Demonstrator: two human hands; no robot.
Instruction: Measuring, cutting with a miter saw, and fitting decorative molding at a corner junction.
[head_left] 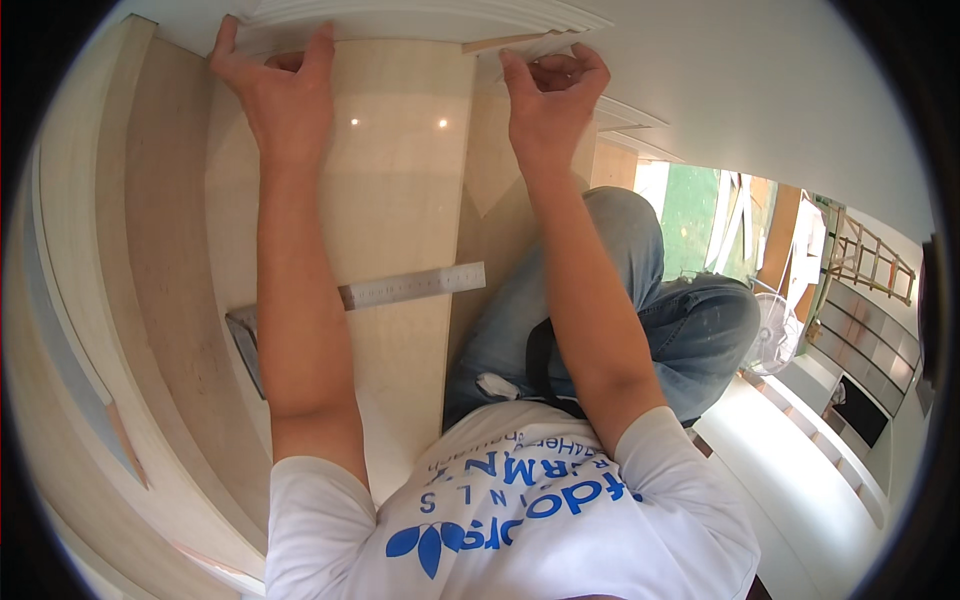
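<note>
Both arms stretched forward, near parallel. Left forearm runs almost straight up view; right forearm slants leftward from elbow. Wrists roughly in line with forearms. Left hand: thumb and forefinger spread wide, other fingers curled. Right hand: fingers curled, thumb raised, tip apart from fingertips.

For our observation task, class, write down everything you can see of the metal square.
The metal square has a thin, silvery, steel-looking blade with fine graduation marks and a squared-off end. A dark stock shows left of the left forearm, which hides the middle. It appears to lie flat across a pale wooden board, the blade slanting slightly up to the right, its end reaching past the board's edge. Neither hand holds it; whether the forearm touches it is unclear.
</note>
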